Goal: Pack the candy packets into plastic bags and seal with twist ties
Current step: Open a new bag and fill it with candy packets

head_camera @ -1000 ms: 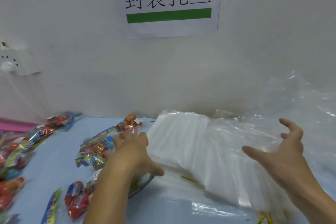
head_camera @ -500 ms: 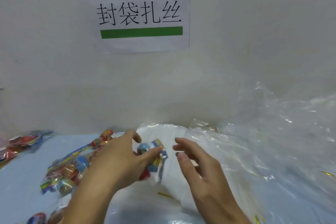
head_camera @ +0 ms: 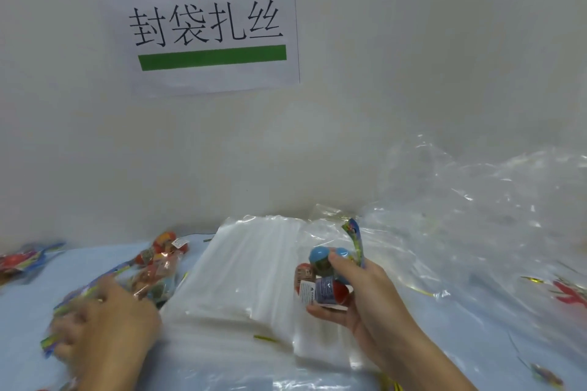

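My right hand [head_camera: 365, 301] holds a candy packet [head_camera: 327, 276] with blue and red candies and a white label, lifted above a flat stack of white plastic bags [head_camera: 247, 276] in the middle of the table. My left hand [head_camera: 104, 324] is blurred at the lower left, lying on colourful candy packets [head_camera: 155, 267] with its fingers spread; whether it grips one I cannot tell. Thin gold twist ties [head_camera: 265, 338] lie on and below the bag stack.
More candy packets [head_camera: 22, 260] lie at the far left on the light blue table [head_camera: 95, 259]. A large heap of crumpled clear plastic [head_camera: 482, 216] fills the right side. A red packet [head_camera: 571, 294] sits at the right edge. A white wall with a paper sign [head_camera: 206, 25] stands close behind.
The candy packet has passed from my left hand to my right hand. My left hand has swung left and down onto the packets on the table.
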`<action>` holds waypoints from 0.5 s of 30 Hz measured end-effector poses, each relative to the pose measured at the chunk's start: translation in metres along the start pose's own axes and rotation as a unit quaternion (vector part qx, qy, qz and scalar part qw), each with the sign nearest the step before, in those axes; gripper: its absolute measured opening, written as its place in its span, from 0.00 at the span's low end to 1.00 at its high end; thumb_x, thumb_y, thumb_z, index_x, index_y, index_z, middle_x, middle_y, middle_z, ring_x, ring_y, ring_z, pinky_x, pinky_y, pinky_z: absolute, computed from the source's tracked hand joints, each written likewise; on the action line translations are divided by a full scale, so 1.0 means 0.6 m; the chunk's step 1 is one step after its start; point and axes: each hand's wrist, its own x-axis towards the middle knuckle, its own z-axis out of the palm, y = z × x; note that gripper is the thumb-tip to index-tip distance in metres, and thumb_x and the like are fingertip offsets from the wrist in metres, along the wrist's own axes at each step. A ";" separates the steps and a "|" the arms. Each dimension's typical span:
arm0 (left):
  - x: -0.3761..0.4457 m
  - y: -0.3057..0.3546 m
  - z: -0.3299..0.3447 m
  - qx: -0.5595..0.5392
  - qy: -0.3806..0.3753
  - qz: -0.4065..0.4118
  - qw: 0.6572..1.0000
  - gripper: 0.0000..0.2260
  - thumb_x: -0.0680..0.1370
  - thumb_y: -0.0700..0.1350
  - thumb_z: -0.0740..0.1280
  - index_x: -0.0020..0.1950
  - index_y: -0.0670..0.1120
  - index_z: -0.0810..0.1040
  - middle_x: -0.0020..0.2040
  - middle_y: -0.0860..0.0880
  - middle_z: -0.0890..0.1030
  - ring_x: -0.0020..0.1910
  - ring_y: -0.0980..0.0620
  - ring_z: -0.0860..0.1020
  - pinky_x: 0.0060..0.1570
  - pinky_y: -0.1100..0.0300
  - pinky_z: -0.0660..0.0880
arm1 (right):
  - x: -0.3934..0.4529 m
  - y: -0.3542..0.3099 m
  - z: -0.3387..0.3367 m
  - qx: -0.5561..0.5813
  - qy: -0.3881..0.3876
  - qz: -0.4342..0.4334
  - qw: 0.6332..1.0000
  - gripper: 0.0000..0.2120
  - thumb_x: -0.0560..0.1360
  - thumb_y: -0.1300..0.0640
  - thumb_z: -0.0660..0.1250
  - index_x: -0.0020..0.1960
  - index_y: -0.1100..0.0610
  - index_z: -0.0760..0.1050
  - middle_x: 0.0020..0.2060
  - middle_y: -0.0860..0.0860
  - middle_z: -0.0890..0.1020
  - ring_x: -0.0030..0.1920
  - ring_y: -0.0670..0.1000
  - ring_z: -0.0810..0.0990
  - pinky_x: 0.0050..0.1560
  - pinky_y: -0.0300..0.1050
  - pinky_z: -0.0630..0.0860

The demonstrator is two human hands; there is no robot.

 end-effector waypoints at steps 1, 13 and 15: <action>-0.001 -0.008 0.004 0.011 -0.014 -0.009 1.000 0.27 0.79 0.47 0.65 0.75 0.41 0.62 0.74 0.32 0.63 0.73 0.29 0.60 0.71 0.38 0.60 | -0.001 0.002 0.002 -0.006 -0.001 0.005 1.000 0.08 0.81 0.58 0.64 0.56 0.59 0.80 0.41 0.56 0.87 0.37 0.54 0.86 0.37 0.51 0.83; -0.033 0.073 -0.031 -0.295 0.225 0.180 0.911 0.09 0.79 0.48 0.67 0.56 0.45 0.78 0.52 0.39 0.80 0.51 0.37 0.78 0.53 0.42 0.76 | 0.000 0.001 0.005 0.012 -0.002 0.023 1.000 0.10 0.82 0.52 0.63 0.57 0.53 0.80 0.43 0.53 0.87 0.40 0.54 0.84 0.40 0.49 0.80; -0.075 0.113 -0.031 -0.395 0.155 0.267 0.865 0.07 0.78 0.44 0.70 0.56 0.47 0.80 0.51 0.45 0.82 0.47 0.45 0.81 0.50 0.50 0.79 | 0.000 0.004 0.009 0.009 -0.005 0.021 1.000 0.12 0.82 0.49 0.60 0.58 0.50 0.80 0.40 0.50 0.86 0.37 0.51 0.83 0.43 0.48 0.76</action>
